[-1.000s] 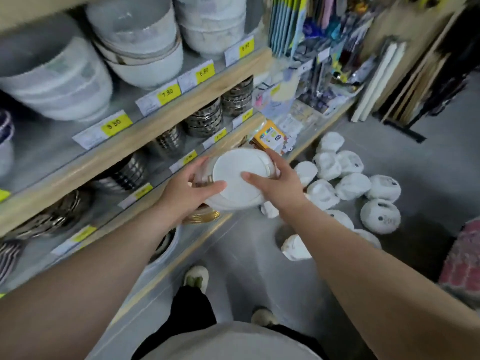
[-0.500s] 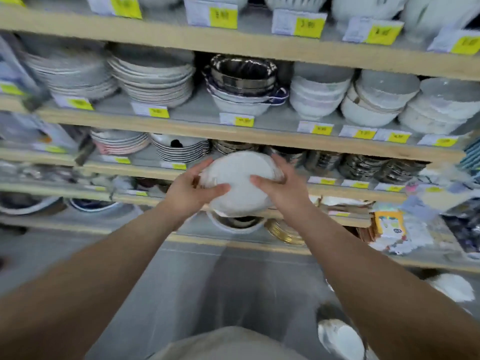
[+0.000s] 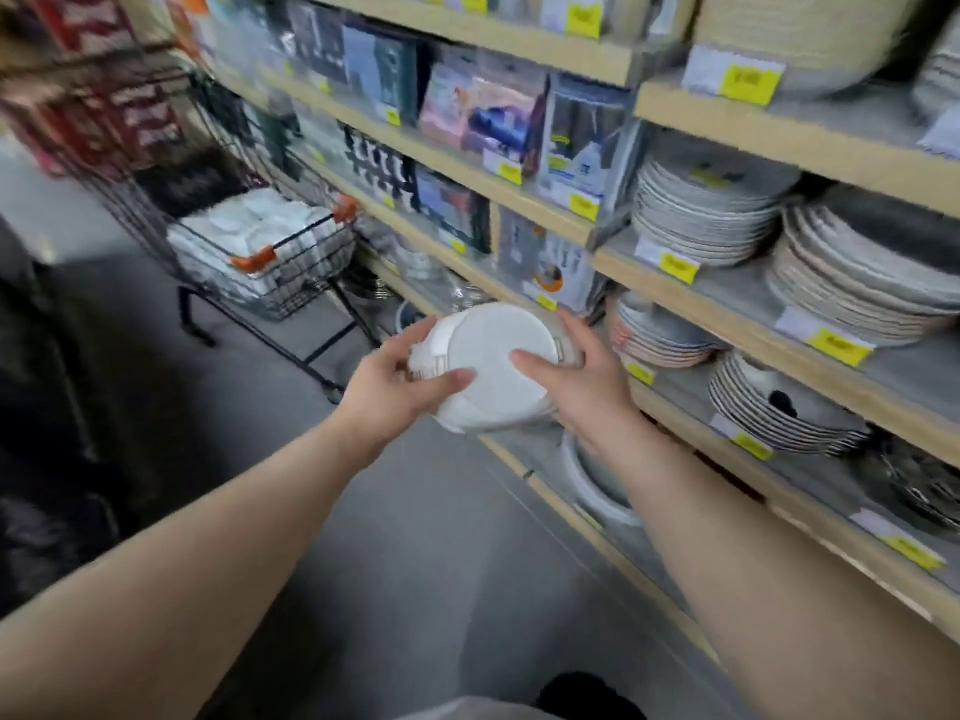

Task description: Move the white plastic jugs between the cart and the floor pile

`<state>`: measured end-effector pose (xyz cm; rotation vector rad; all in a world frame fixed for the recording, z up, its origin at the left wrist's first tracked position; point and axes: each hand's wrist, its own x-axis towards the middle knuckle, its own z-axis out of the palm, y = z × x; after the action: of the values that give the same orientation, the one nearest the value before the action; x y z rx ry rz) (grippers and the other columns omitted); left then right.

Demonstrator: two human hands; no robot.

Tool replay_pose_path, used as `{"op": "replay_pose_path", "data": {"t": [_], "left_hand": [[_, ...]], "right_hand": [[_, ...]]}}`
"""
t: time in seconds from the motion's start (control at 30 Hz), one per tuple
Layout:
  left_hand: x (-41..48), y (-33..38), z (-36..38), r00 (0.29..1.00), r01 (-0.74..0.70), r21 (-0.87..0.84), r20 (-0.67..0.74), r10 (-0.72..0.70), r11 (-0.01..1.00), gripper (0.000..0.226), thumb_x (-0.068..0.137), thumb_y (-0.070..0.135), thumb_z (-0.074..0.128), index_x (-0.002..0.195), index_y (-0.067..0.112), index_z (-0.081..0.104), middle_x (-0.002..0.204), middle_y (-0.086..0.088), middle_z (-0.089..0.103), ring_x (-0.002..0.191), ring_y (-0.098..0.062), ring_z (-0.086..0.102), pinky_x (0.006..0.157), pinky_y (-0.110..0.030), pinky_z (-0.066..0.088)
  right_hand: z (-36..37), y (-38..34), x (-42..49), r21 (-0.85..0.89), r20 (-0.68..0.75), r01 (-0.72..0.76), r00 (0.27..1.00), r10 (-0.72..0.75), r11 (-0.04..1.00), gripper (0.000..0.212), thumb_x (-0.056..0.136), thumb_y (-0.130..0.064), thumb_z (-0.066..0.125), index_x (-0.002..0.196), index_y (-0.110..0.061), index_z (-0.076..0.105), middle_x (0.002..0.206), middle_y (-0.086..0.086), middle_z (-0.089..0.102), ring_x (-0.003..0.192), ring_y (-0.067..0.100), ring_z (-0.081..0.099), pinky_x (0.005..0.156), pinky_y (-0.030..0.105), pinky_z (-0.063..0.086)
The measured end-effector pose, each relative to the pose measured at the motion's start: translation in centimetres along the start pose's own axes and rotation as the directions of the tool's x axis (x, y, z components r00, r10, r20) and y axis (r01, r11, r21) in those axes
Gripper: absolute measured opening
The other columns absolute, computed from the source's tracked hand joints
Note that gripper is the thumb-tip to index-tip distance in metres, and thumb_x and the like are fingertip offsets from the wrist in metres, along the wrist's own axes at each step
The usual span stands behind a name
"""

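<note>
Head view, only one available.

Wrapped white stack (image 3: pixel 493 374), round, looks like dishes bundled in white packing, held mid-air at chest height over the aisle floor (image 3: pixel 405 537), just off the shelf front. Not resting on anything.

Left hand (image 3: pixel 395 394): curled round the stack's left edge, thumb across the flat top face, fingers underneath. Right hand (image 3: pixel 582 387): same on the right edge, thumb laid on top, fingers wrapped behind and below. Both clamped on the load, neither free. Two-sided grip probably because the bundle is wide and likely heavy and breakable; thumbs on top probably to stop the layers sliding. Stack tilted a little, top face angled toward the camera.

Surroundings:
- Wooden shelving (image 3: pixel 727 324) on the right, several tiers, yellow price tags on the edges.
- Plate stacks (image 3: pixel 701 220) and more plates (image 3: pixel 862 272) on the middle tier; smaller piles (image 3: pixel 660 335) below, just beside the right hand.
- Packaged goods (image 3: pixel 483 116) hung or stood further down the shelf run.
- Wire cart (image 3: pixel 270 252) with orange handle caps parked in the aisle ahead left, loaded with white wrapped items similar to the held one. Well apart from the hands.
- White rimmed bowl or basin (image 3: pixel 597 491) on the lowest tier under the right forearm.

Heavy motion blur at frame edges; labels unreadable.
</note>
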<state>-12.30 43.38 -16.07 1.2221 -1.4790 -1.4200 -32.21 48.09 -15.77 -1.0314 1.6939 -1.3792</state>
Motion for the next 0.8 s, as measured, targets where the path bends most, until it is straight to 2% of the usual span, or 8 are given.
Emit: {"op": "replay_pose_path", "data": {"t": [0.13,0.27,0.37,0.43,0.57,0.67,0.73,0.8], "left_hand": [[3.3,-1.0,-7.2,0.988,0.0,-0.034,-0.153,-0.005,0.999,0.069,0.069,0.022,0.088,0.131,0.024,0.059,0.119,0.004,0.069,0.104,-0.013,0.067,0.078,-0.021,0.054],[7.7,-1.5,-12.8,0.944,-0.001,-0.027,-0.33,-0.007,1.0,0.065,0.062,0.031,0.091,0.12,0.035,0.064,0.115,0.006,0.071,0.101,-0.009,0.068,0.085,-0.027,0.055],[11.9,-1.0,-16.6,0.893,0.022,-0.034,-0.449,-0.035,0.999,0.073,0.058,0.033,0.092,0.125,0.03,0.063,0.114,0.005,0.071,0.101,-0.01,0.068,0.09,-0.03,0.055],[14.5,-0.5,-19.1,0.855,0.03,-0.049,-0.516,-0.051,0.998,0.077,0.056,0.035,0.093,0.126,0.031,0.061,0.113,0.006,0.071,0.101,-0.011,0.069,0.091,-0.033,0.055],[18.6,0.2,-24.1,0.783,0.0,-0.062,-0.62,-0.039,0.998,0.068,0.066,0.024,0.089,0.127,0.03,0.06,0.107,0.007,0.071,0.091,-0.003,0.069,0.075,-0.015,0.053],[21.4,0.0,-28.3,0.737,0.005,-0.068,-0.674,-0.049,0.998,0.063,0.068,0.025,0.088,0.121,0.041,0.057,0.108,0.007,0.07,0.094,-0.002,0.067,0.068,-0.008,0.049],[23.2,-0.3,-31.4,0.719,0.033,-0.056,-0.692,-0.063,0.998,0.064,0.071,0.029,0.086,0.125,0.043,0.055,0.106,0.007,0.069,0.092,0.001,0.064,0.063,-0.004,0.044],[25.4,-0.9,-35.1,0.714,0.046,-0.05,-0.697,-0.068,0.998,0.066,0.072,0.031,0.085,0.129,0.042,0.054,0.105,0.006,0.068,0.092,0.002,0.062,0.061,0.0,0.041]], "right_hand": [[8.7,-1.5,5.6,-0.015,0.167,0.043,0.985,-0.04,0.999,0.08,0.067,-0.031,0.087,0.138,-0.03,0.051,0.132,-0.014,0.051,0.126,0.008,0.048,0.108,0.037,0.042],[16.2,-3.2,11.7,0.0,0.314,0.069,0.947,-0.066,0.998,0.079,0.071,-0.027,0.085,0.141,-0.027,0.049,0.136,-0.011,0.051,0.126,0.01,0.05,0.106,0.04,0.044],[21.3,-4.9,16.8,0.024,0.42,0.076,0.904,-0.079,0.997,0.078,0.073,-0.027,0.084,0.142,-0.028,0.048,0.126,-0.015,0.051,0.123,0.01,0.051,0.104,0.037,0.046],[24.7,-6.4,20.0,0.028,0.488,0.086,0.868,-0.089,0.996,0.078,0.074,-0.026,0.083,0.142,-0.028,0.047,0.127,-0.015,0.05,0.123,0.009,0.05,0.105,0.034,0.045],[32.1,-9.1,25.3,0.051,0.614,0.096,0.782,-0.107,0.994,0.08,0.073,-0.024,0.084,0.143,-0.028,0.045,0.13,-0.016,0.049,0.124,0.011,0.051,0.105,0.039,0.046],[37.6,-10.5,28.0,0.062,0.66,0.123,0.739,-0.133,0.99,0.078,0.076,-0.021,0.082,0.144,-0.025,0.044,0.132,-0.016,0.048,0.123,0.005,0.048,0.106,0.031,0.043],[41.4,-10.9,29.6,0.066,0.681,0.117,0.72,-0.131,0.991,0.078,0.078,-0.02,0.081,0.145,-0.022,0.042,0.132,-0.016,0.047,0.121,0.003,0.047,0.103,0.024,0.043],[45.7,-10.9,31.4,0.064,0.687,0.112,0.716,-0.125,0.992,0.08,0.076,-0.022,0.082,0.145,-0.022,0.042,0.135,-0.016,0.047,0.122,0.006,0.05,0.104,0.029,0.045]]}}
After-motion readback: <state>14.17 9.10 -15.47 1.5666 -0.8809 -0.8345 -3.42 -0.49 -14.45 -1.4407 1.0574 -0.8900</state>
